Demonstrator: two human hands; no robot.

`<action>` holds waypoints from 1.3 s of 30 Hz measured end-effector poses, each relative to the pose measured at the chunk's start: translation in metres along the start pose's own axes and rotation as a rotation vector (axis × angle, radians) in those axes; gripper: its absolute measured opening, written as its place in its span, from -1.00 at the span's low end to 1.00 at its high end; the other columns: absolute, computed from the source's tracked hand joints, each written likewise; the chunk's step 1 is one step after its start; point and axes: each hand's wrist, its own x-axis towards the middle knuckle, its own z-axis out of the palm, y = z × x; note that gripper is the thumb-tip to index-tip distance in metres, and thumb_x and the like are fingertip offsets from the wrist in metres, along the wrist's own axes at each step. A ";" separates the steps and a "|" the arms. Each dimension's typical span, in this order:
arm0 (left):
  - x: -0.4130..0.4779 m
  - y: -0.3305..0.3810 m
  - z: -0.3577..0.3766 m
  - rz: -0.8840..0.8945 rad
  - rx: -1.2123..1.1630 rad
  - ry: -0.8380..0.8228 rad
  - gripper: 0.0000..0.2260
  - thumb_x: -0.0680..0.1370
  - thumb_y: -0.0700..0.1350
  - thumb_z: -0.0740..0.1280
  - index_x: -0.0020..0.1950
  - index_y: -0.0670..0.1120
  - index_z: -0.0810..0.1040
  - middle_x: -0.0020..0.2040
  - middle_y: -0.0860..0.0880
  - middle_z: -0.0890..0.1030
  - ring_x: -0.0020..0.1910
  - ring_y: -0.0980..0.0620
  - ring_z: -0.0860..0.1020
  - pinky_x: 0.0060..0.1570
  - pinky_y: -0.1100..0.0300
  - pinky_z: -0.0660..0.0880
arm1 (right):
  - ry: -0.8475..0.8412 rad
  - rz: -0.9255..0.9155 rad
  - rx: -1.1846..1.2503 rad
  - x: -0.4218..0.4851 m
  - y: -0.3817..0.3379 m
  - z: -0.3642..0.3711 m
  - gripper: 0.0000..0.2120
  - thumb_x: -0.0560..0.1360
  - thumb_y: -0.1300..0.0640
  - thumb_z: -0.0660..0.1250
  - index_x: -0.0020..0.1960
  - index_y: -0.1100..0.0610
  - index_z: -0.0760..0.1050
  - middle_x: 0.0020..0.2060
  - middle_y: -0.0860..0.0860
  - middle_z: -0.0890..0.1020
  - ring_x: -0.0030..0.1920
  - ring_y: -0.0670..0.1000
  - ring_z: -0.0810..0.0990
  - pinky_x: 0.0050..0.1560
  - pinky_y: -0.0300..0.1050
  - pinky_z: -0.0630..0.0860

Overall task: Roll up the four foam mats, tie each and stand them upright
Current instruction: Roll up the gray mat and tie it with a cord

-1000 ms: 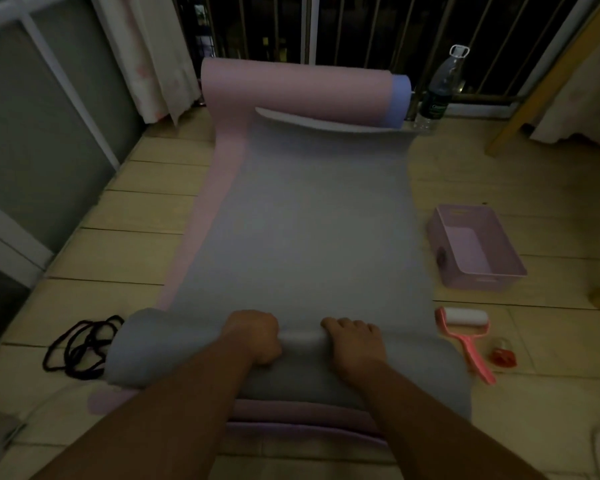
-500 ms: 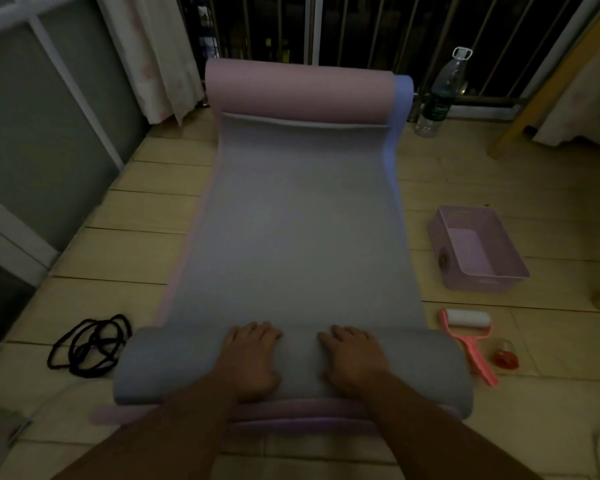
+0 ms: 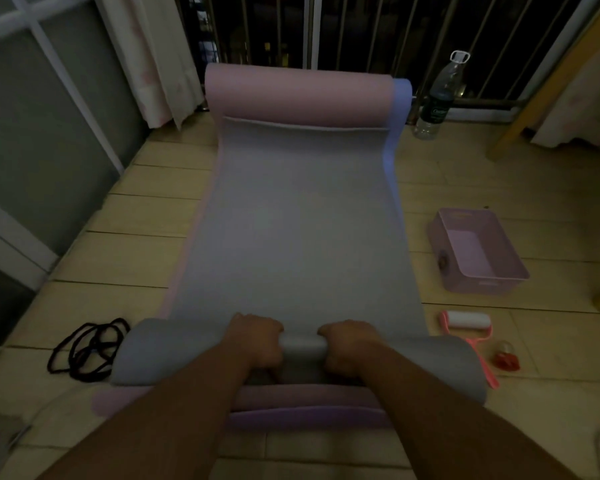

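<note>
The grey mat [image 3: 291,220] lies lengthwise up the middle of the frame, its near end wound into a thick roll across the lower centre. Both hands sit on top of that roll, close together. The left hand [image 3: 257,341] has its fingers curled over the far side of the roll and grips it. The right hand [image 3: 347,344] grips the roll the same way, just to the right, with a short stretch of roll showing between them.

Under the grey mat lies a pink mat [image 3: 291,95]; its far end curls up into a loose roll at the top centre, against the railing [image 3: 326,29]. A blue mat [image 3: 400,98] shows as a narrow strip along the right edge of that stack. Below the roll, at the bottom centre, the edge of a purple mat [image 3: 309,419] sticks out.

A tangle of black cord [image 3: 84,351] lies on the floor [image 3: 465,174] at the lower left, just beside the roll's left end. At the right sits a pink basket [image 3: 478,251], and below it a lint roller [image 3: 468,322] with a pink handle, close to the roll's right end, next to a small red object [image 3: 506,356]. A plastic bottle [image 3: 437,102] stands upright at the upper right, and a curtain [image 3: 153,57] hangs at the upper left.
</note>
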 end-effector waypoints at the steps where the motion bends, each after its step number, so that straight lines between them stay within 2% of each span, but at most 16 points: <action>1: 0.001 0.001 -0.004 0.008 -0.020 -0.054 -0.39 0.28 0.22 0.48 0.28 0.11 0.45 0.26 0.02 0.55 0.21 -0.07 0.51 0.24 -0.02 0.30 | -0.038 -0.007 -0.001 0.000 0.001 -0.004 -0.52 0.40 -0.01 0.41 0.30 -0.07 0.45 0.26 0.05 0.55 0.26 0.13 0.53 0.23 -0.03 0.45; 4: 0.000 0.003 0.001 0.007 -0.084 -0.118 -0.18 0.20 0.25 0.54 0.40 0.14 0.32 0.32 0.00 0.50 0.24 -0.08 0.50 0.25 0.00 0.36 | -0.154 0.017 0.051 0.001 0.005 0.001 -0.28 0.33 -0.10 0.53 0.41 -0.08 0.32 0.32 0.07 0.51 0.29 0.15 0.50 0.27 0.00 0.43; 6: -0.005 0.000 0.017 0.018 -0.119 -0.003 -0.13 0.18 0.26 0.54 0.41 0.13 0.26 0.33 -0.02 0.45 0.25 -0.08 0.48 0.25 0.04 0.38 | -0.126 0.054 0.091 0.001 0.008 0.015 -0.14 0.27 -0.19 0.56 0.43 -0.10 0.20 0.33 0.07 0.49 0.28 0.16 0.49 0.27 0.02 0.40; 10: -0.016 -0.005 0.045 0.032 -0.109 0.294 -0.27 0.31 0.34 0.39 0.42 0.14 0.35 0.36 0.01 0.44 0.35 -0.06 0.39 0.36 0.00 0.24 | 0.178 0.049 0.080 -0.003 0.016 0.039 -0.23 0.32 -0.28 0.47 0.43 -0.12 0.25 0.40 -0.02 0.38 0.37 0.10 0.36 0.35 0.01 0.25; 13: -0.019 -0.004 0.052 0.027 -0.084 0.501 -0.32 0.31 0.39 0.18 0.33 0.10 0.52 0.24 -0.08 0.58 0.20 -0.12 0.54 0.22 -0.03 0.43 | 0.292 0.005 0.024 -0.004 0.015 0.046 -0.36 0.51 -0.21 0.30 0.52 -0.11 0.21 0.48 -0.04 0.31 0.44 0.08 0.28 0.38 -0.03 0.17; 14: -0.018 -0.004 0.051 0.045 -0.057 0.456 -0.23 0.28 0.42 0.15 0.40 0.08 0.46 0.31 -0.11 0.53 0.26 -0.15 0.50 0.27 -0.06 0.39 | 0.287 -0.003 0.017 -0.004 0.014 0.048 -0.40 0.55 -0.18 0.24 0.54 -0.09 0.18 0.51 -0.02 0.27 0.47 0.08 0.25 0.40 -0.03 0.15; 16: -0.016 -0.009 0.049 0.062 0.043 0.202 0.01 0.24 0.46 0.23 0.59 0.04 0.07 0.55 -0.17 0.18 0.50 -0.20 0.19 0.46 -0.14 0.10 | 0.194 0.000 -0.012 -0.003 0.012 0.052 -0.35 0.58 -0.20 0.18 0.58 -0.06 0.07 0.57 0.03 0.14 0.54 0.11 0.12 0.48 0.05 0.05; 17: -0.016 -0.010 0.045 0.058 0.074 0.088 0.08 0.26 0.45 0.30 0.60 0.04 -0.10 0.59 -0.18 0.01 0.55 -0.20 0.04 0.49 -0.14 -0.02 | 0.133 0.009 -0.022 -0.003 0.011 0.053 -0.25 0.54 -0.26 0.20 0.60 -0.03 -0.01 0.59 0.05 0.06 0.56 0.13 0.04 0.50 0.12 -0.01; 19: -0.017 -0.009 0.036 0.045 0.101 0.044 0.09 0.32 0.36 0.40 0.59 0.04 -0.21 0.59 -0.18 -0.07 0.56 -0.18 -0.04 0.50 -0.12 -0.08 | 0.052 0.017 -0.067 -0.004 0.010 0.052 -0.04 0.43 -0.31 0.28 0.60 0.01 -0.15 0.59 0.08 -0.05 0.57 0.18 -0.06 0.50 0.24 -0.09; 21: -0.017 -0.005 0.031 0.036 0.064 0.070 0.01 0.35 0.30 0.41 0.59 0.04 -0.11 0.55 -0.17 0.11 0.52 -0.15 0.10 0.48 -0.08 0.00 | 0.046 0.031 -0.086 -0.005 0.006 0.048 -0.05 0.43 -0.20 0.33 0.60 0.02 -0.15 0.58 0.11 0.01 0.56 0.20 -0.01 0.49 0.27 -0.07; 25: -0.012 -0.001 0.023 -0.003 0.036 0.140 -0.33 0.36 0.22 0.40 0.42 0.11 0.33 0.29 -0.03 0.50 0.27 -0.08 0.45 0.30 0.02 0.27 | 0.110 0.068 -0.030 -0.003 -0.003 0.036 -0.34 0.39 -0.05 0.39 0.44 -0.04 0.26 0.33 0.08 0.47 0.32 0.16 0.43 0.37 0.05 0.27; 27: -0.009 -0.002 0.011 -0.004 0.058 0.140 -0.51 0.37 0.15 0.39 0.28 0.10 0.47 0.20 -0.01 0.59 0.19 -0.08 0.53 0.21 0.07 0.37 | 0.108 0.067 -0.013 -0.002 -0.002 0.025 -0.47 0.40 0.00 0.36 0.35 -0.05 0.38 0.26 0.06 0.56 0.25 0.15 0.52 0.27 -0.04 0.38; 30: -0.005 -0.003 -0.003 0.004 0.022 0.006 -0.43 0.29 0.17 0.48 0.27 0.09 0.49 0.23 0.01 0.57 0.20 -0.06 0.54 0.19 0.06 0.42 | -0.030 0.026 0.061 0.005 0.004 0.007 -0.47 0.40 0.03 0.39 0.36 -0.05 0.40 0.31 0.07 0.53 0.29 0.13 0.51 0.28 -0.05 0.40; 33: -0.003 -0.004 0.007 -0.022 -0.027 -0.092 -0.17 0.25 0.21 0.53 0.46 0.17 0.27 0.37 -0.02 0.46 0.30 -0.08 0.46 0.30 -0.03 0.31 | -0.144 -0.008 0.051 0.010 0.008 0.011 -0.15 0.31 -0.06 0.53 0.49 -0.14 0.18 0.38 0.08 0.46 0.33 0.15 0.46 0.32 0.00 0.35; 36: -0.006 -0.006 0.027 0.028 -0.067 0.011 -0.07 0.29 0.19 0.49 0.55 0.19 0.06 0.52 -0.01 0.25 0.47 -0.06 0.25 0.45 -0.08 0.12 | -0.007 -0.013 0.060 0.006 0.011 0.033 -0.04 0.31 -0.10 0.52 0.53 -0.20 0.03 0.54 0.05 0.21 0.51 0.11 0.21 0.49 0.10 0.11; 39: -0.017 -0.004 0.043 0.079 -0.169 0.319 -0.34 0.33 0.12 0.42 0.40 0.13 0.32 0.40 0.05 0.38 0.41 0.00 0.33 0.42 -0.02 0.15 | 0.234 -0.037 0.037 -0.002 0.014 0.041 -0.20 0.36 -0.12 0.47 0.50 -0.21 0.17 0.54 -0.01 0.18 0.52 0.06 0.15 0.48 0.04 0.05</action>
